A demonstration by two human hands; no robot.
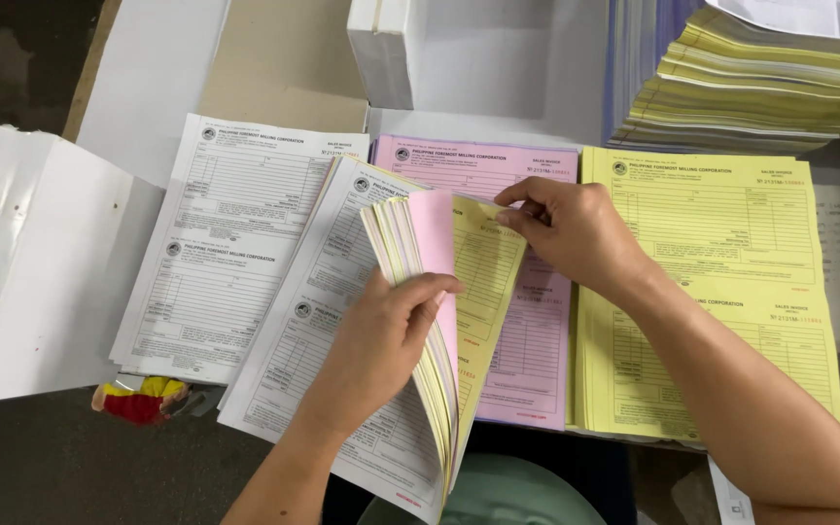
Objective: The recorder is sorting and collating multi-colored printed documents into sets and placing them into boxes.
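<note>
- Left hand is clamped on a fanned bundle of white, pink and yellow forms, near the desk's front edge.
- Right hand pinches the top corner of the bundle's yellow sheet.
- Behind lie a white pile, pink pile and yellow pile, side by side.

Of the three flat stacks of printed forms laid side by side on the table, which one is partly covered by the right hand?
The pink stack in the middle; the right hand rests over it, while the white stack and yellow stack lie uncovered.
</note>
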